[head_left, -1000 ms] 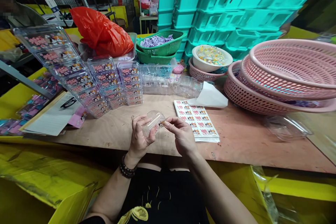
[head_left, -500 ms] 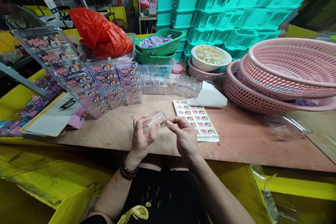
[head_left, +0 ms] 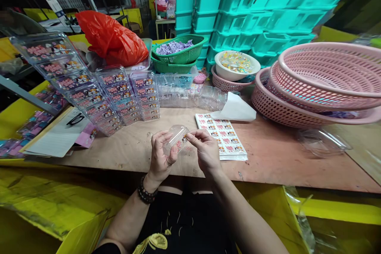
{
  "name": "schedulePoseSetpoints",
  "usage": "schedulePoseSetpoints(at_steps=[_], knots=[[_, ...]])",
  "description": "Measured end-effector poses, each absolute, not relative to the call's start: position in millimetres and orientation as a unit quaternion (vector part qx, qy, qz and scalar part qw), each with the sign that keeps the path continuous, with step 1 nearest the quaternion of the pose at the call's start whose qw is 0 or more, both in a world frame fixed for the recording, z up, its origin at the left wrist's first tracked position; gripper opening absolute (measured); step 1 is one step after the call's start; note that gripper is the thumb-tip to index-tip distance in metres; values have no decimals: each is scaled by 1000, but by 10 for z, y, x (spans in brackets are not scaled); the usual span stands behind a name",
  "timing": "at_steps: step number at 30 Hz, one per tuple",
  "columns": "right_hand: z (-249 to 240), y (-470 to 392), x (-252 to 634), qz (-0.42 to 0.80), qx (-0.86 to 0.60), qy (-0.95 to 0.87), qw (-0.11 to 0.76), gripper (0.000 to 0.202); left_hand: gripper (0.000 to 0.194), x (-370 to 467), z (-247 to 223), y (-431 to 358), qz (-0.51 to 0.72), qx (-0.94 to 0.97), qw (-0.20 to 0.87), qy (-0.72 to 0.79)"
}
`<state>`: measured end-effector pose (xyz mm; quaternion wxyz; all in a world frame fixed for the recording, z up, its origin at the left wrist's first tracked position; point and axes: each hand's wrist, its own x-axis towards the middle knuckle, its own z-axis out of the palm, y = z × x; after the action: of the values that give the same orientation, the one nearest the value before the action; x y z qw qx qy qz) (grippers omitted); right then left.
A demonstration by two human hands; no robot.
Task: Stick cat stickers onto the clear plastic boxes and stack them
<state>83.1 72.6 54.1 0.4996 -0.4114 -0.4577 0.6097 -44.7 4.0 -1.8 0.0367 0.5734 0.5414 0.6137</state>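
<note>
My left hand [head_left: 160,152] is closed round a clear plastic box lid [head_left: 177,131], tilted above the front of the wooden table. A cat sticker [head_left: 182,141] with pink lettering shows on the lid. My right hand [head_left: 205,147] pinches at the sticker's right end, by the lid's edge; whether its fingers grip sticker, lid or both is hard to make out. Just right of that hand lies a stack of sticker sheets [head_left: 229,137], with a white backing sheet [head_left: 235,108] curled over its far end.
Stacked clear boxes with cat stickers [head_left: 102,97] rise at the left, near a notebook [head_left: 59,133] and glasses [head_left: 75,119]. Empty clear boxes [head_left: 178,97] lie behind the sheets. Pink baskets [head_left: 312,115] and a clear plastic piece [head_left: 323,143] occupy the right. Teal crates [head_left: 238,12] stand behind.
The lid has tipped slightly in my left hand. My right fingers have shifted a little left along the sticker's end. The whole view has drifted slightly.
</note>
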Motion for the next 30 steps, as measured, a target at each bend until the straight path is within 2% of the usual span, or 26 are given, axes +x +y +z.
schedulePoseSetpoints(at_steps=[5, 7, 10, 13, 15, 17, 22, 24, 25, 27, 28, 30], knots=[[396, 878, 873, 570, -445, -395, 567, 40, 33, -390, -8, 44, 646, 541, 54, 537], [391, 909, 914, 580, -455, -372, 564, 45, 32, -370, 2, 39, 660, 526, 69, 533], [463, 869, 937, 617, -402, -461, 494, 60, 33, -360, 17, 31, 666, 517, 101, 527], [567, 823, 918, 675, -349, -537, 367, 73, 33, -391, 18, 13, 664, 529, 148, 508], [613, 838, 918, 712, -341, -533, 306, 66, 31, -441, 3, -8, 660, 539, 170, 495], [635, 885, 943, 725, -340, -530, 281, 59, 30, -504, -18, -35, 663, 542, 187, 482], [739, 1032, 1051, 696, -313, -612, 206, 47, 30, -614, -65, -95, 668, 545, 237, 449], [867, 1115, 1062, 661, -301, -670, 157, 51, 38, -650, -71, -103, 663, 546, 260, 442], [954, 1175, 1052, 637, -295, -697, 144, 54, 48, -679, -66, -99, 667, 542, 261, 440], [1159, 1353, 981, 600, -282, -729, 167, 56, 69, -773, -19, -67, 687, 526, 226, 448], [1268, 1472, 913, 591, -273, -730, 209, 56, 73, -838, 28, -34, 694, 516, 187, 466], [1464, 1757, 693, 591, -244, -699, 320, 55, 65, -994, 177, 76, 676, 507, 76, 529]])
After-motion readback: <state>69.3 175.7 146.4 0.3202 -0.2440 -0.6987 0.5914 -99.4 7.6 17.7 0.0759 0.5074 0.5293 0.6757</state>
